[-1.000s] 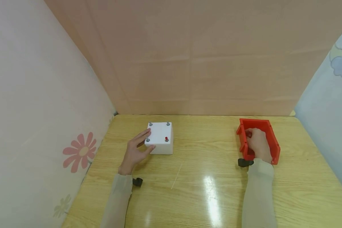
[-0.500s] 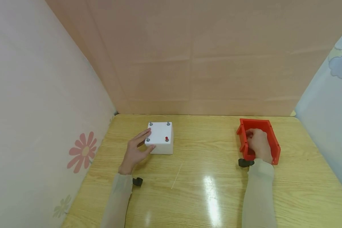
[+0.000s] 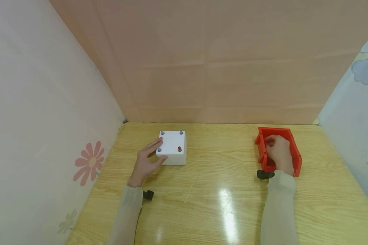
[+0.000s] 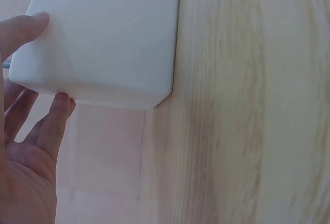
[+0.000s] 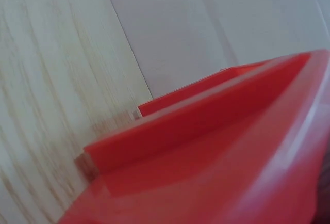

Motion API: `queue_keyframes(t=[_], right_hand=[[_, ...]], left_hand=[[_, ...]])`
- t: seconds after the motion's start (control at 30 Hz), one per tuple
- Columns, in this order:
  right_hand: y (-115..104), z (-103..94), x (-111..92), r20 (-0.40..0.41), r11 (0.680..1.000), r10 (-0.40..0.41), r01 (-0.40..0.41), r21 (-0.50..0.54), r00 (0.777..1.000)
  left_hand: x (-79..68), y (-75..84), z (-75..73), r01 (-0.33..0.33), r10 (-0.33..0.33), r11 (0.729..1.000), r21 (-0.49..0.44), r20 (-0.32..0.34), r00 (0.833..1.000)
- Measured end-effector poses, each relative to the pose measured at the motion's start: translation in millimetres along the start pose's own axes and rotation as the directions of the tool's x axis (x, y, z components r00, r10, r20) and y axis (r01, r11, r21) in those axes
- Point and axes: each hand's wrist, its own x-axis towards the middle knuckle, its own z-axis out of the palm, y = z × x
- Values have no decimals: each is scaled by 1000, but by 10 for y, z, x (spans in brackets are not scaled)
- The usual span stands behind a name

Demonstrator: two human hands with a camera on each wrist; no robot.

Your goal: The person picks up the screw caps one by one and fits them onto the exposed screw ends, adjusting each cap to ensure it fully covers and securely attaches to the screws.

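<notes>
A white box [image 3: 172, 147] stands on the table with a metal bolt upright at each top corner. A small red cap [image 3: 179, 148] sits on the near right bolt. My left hand [image 3: 145, 165] holds the box by its near left corner, thumb on the front face and fingers along the left side and top edge. In the left wrist view the thumb [image 4: 26, 30] lies flat against the white wall. My right hand [image 3: 278, 153] reaches down into a red bin [image 3: 295, 151], fingers curled near its left wall. I cannot tell what the fingertips hold; the bin's inside is mostly hidden.
The bin's red wall [image 5: 206, 141] fills much of the right wrist view and hides the hand there. Behind the wooden table [image 3: 208, 177] rises a brown panel [image 3: 202, 68]. Floral sheets flank both sides. Black wrist mounts [image 3: 148, 195] stick out at both cuffs.
My right hand shifts slightly inside the red bin, its knuckles rising a little and its fingers curling more. The left hand and the white box stay where they were.
</notes>
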Motion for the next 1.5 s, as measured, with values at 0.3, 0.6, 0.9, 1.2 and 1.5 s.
queue_keyframes(t=[0.3,0.6,0.9,1.2,1.5], right_hand=[[-12,-4,10,-20,999,16,-15,31,1000],[-23,-29,30,-79,1000,14,-16,-22,997],[-17,-76,13,-63,996,89,-89,6,994],[-63,-90,-12,-82,996,83,-81,27,993],[-147,-136,-54,-92,995,89,-85,50,992]], left_hand=[[4,-1,-5,-15,15,1000,-8,7,1000],[9,-3,-10,11,-11,1000,-3,11,1000],[17,21,10,-26,26,1000,-8,0,1000],[0,30,5,22,-22,1000,9,14,1000],[-7,19,-5,28,-28,1000,0,14,1000]])
